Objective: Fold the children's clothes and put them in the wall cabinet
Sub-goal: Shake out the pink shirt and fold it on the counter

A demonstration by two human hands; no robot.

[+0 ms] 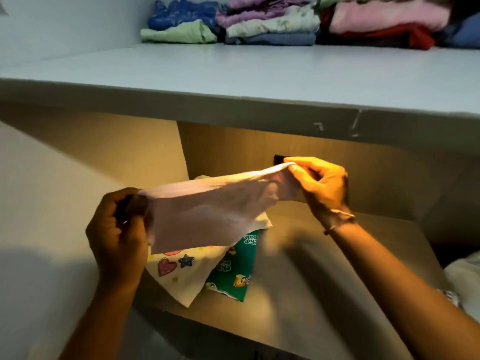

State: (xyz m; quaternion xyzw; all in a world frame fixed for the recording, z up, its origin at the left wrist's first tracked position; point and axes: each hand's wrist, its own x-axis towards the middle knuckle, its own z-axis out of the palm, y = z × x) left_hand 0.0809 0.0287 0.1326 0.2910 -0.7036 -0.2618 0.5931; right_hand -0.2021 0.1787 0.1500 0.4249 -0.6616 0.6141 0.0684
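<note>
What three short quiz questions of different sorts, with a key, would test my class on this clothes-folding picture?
1. True or false: both hands grip the thin pale pink garment.
2. Which lies directly beneath it on the lower wooden shelf? A) white cloth with heart and star prints B) red towel C) blue jeans
3. Fill in: beside the printed white cloth lies a ____ cartoon-print cloth.

Key
1. True: left hand and right hand pinch opposite ends.
2. A
3. green

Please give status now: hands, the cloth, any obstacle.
Left hand and right hand both pinch the pale pink thin cloth, stretched between them. Held above the cream heart-print garment on the lower shelf. No obstacle seen.
</note>
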